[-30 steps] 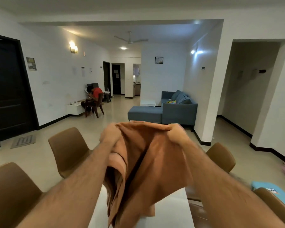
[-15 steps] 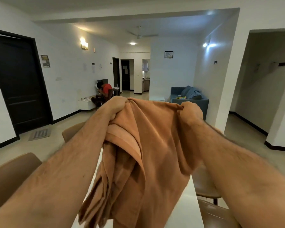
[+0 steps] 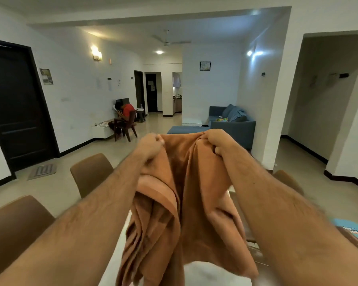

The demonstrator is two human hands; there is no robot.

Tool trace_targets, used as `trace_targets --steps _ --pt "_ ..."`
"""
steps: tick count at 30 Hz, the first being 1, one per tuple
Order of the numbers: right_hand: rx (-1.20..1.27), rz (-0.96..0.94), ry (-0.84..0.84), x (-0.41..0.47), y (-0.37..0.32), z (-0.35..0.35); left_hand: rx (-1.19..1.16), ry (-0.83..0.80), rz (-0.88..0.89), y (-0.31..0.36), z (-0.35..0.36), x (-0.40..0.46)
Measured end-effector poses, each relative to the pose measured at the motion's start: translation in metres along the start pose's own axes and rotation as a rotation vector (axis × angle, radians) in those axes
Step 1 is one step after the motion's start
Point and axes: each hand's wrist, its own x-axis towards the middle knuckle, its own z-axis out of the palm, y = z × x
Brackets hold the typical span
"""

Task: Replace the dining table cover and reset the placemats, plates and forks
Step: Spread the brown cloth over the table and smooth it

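I had the orange cover [image 3: 196, 195] hanging long axis vertical over the white surface [image 3: 211, 273], L hand [image 3: 151, 147] & R hand [image 3: 217, 141] both fisted on its top edge.

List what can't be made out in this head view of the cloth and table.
- Table top: mostly hidden by the orange cloth and both forearms.
- Placemats, plates, forks: none visible.
- Cloth's full size: bunched between left hand and right hand, cut by bottom edge.
- Blue item: blurred, cut by right edge.

Matt orange cloth cover [image 3: 196, 195]
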Motion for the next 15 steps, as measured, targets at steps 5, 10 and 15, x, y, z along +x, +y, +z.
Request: trace_targets --steps 5,10,15 --pt "0.306 0.096 0.034 0.001 -0.008 0.015 -0.306 -0.187 0.256 0.021 0.044 -0.041" --pt "0.353 0.164 0.072 0.008 0.003 0.018 -0.366 -0.425 0.183 0.004 0.067 -0.050" --pt "0.462 0.020 -0.203 0.008 0.015 0.011 -0.676 -0.196 0.057 0.005 0.072 -0.038"
